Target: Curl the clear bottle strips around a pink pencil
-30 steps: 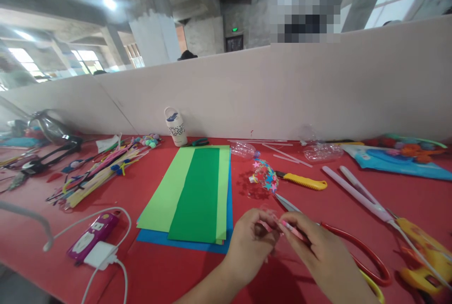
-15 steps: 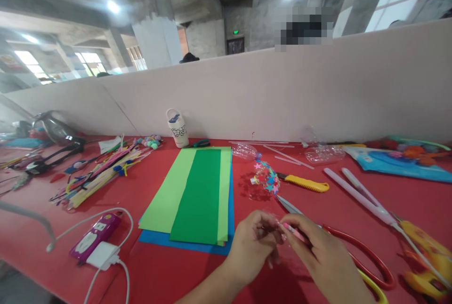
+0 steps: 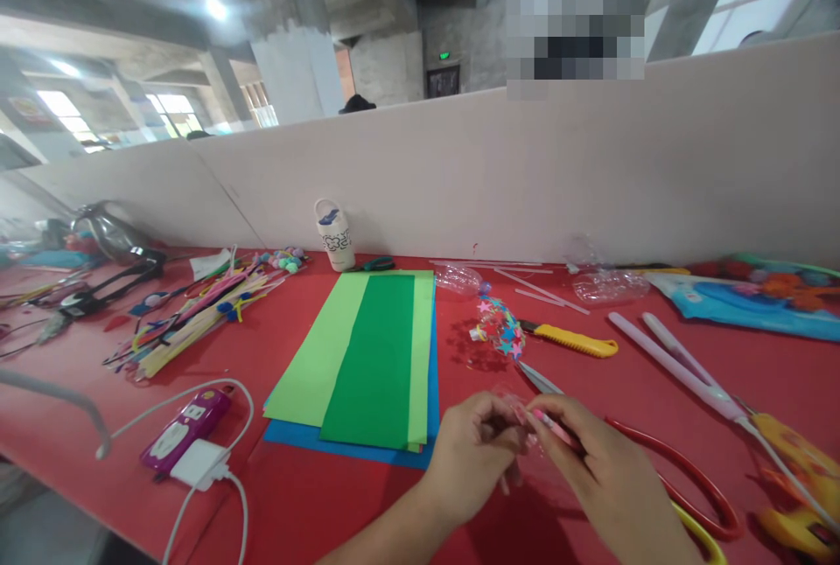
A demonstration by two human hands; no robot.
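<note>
Over a glossy red worktop (image 3: 282, 504), well short of its far edge, a left hand (image 3: 469, 460) pinches thin clear plastic (image 3: 507, 396), fingertips closed. The right hand (image 3: 594, 464) grips a slim pink-and-white stick (image 3: 552, 425) tightly beside it. Red-and-yellow-handled metal scissors (image 3: 709, 482) lie partly beneath; stacked green paper sheets (image 3: 377, 355) lie left.

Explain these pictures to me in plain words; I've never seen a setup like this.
There is no machine: a person works with bare hands, filmed by one head-worn camera looking forward and down. The right hand holds a slim pink item; the left hand pinches what looks like clear plastic. On the red table lie green and blue sheets, a star-covered piece, a yellow cutter, and scissors partly hidden by the right hand. A white cup stands behind.
</note>
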